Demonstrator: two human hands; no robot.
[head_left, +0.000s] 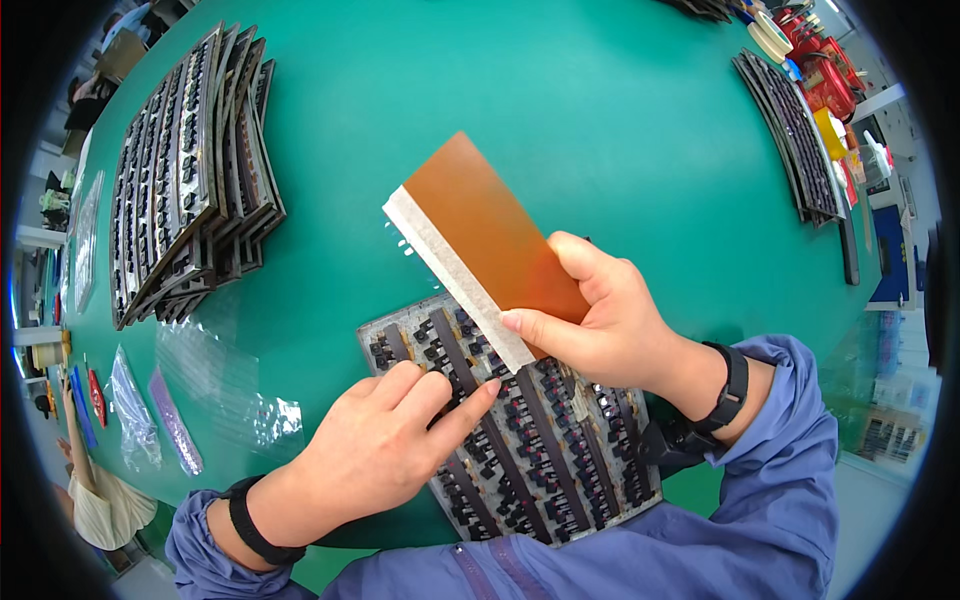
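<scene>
My right hand (620,330) has its fingers clamped on a flat brown sheet (485,225), thumb lying on the face and the forefinger at the far edge; what the other fingers do underneath is hidden. The sheet is tilted, hanging over the middle of the desk (400,80), with a white strip (445,262) running down its left long edge. My thumb tip is right at that strip.

Left hand (375,440) is a bit below: index finger stretched out, its tip just under the strip's lower end, the rest curled in. I can't tell if those fingers are pinching anything or touching the strip.

Beneath both hands sits a slanted board (550,460) packed with rows of small black parts, partly covered by my left hand and the sheet's lower end. A few white flecks (406,246) show up beside the strip.

Off to the left there's a messy stack of similar boards (170,170), and at the upper right 1 smaller stack (790,140). Nearer on the left I've got clear plastic film (220,380), 1 purple strip (176,420) and 1 red tool (96,398).
</scene>
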